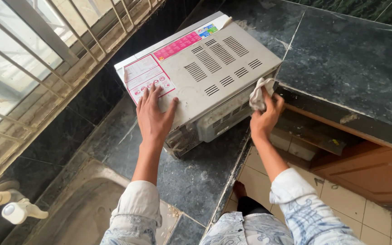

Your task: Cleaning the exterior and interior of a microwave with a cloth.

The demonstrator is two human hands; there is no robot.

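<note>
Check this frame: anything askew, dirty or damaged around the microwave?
The microwave sits askew, angled across the dark stone counter. Grime and crumbs litter the counter near its corner. Left hand lies flat on top; right hand presses a cloth to its side.

1. A single head-worn camera looks steeply down from above the person's own chest, both patterned sleeves entering from the bottom edge.
2. It faces forward and slightly left along a dark stone counter [341, 59], close enough that the white microwave [205, 72] fills the upper middle of the frame.
3. The left side takes in a barred window [23, 68] and a sink [87, 208]; the right drops to the tiled floor [341, 208] (a bare foot shows there).
4. No second view overlaps this one.
</note>
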